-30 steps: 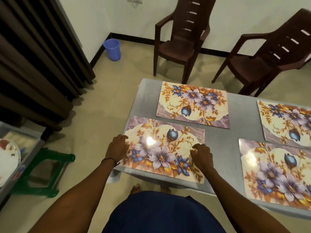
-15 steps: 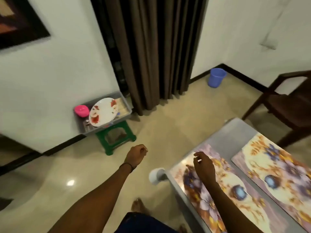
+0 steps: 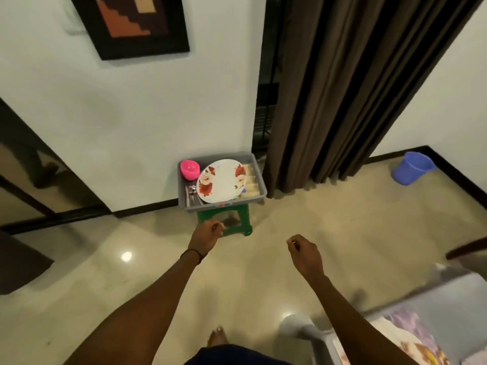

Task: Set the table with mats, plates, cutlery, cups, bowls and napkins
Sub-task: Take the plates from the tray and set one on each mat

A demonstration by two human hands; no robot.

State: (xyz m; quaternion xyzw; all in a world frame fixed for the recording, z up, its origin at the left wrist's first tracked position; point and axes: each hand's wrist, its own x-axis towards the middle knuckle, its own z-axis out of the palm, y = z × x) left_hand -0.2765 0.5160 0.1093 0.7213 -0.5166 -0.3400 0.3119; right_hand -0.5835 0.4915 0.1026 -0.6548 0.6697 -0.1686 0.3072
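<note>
Your foot is bare on a glossy floor, and the table has its white leg just beside you on the right; clip that leg as you step and you may jolt the mat lying at the table's corner. Your left hand and right hand hang out in front, fingers loosely curled, holding nothing; neither is shaped for a grasp yet, so a rushed reach could arrive badly. Ahead, well apart from the table, a small green stool carries a grey tray that overhangs its edges; I judge this the main hazard, since pressing or pulling on one tray edge could tip the whole load. The plate lies tilted across the tray's middle, and what props it is hidden; lift it by one rim and it may slide or drag whatever sits beneath. The pink bowl sits in the tray's far left corner and the cutlery in its near left corner, both close to the plate's rim; a sweeping hand could knock them. The pale items along the tray's right edge are too unclear to name; the curtain hangs just beside that edge and could snag a raised plate.
</note>
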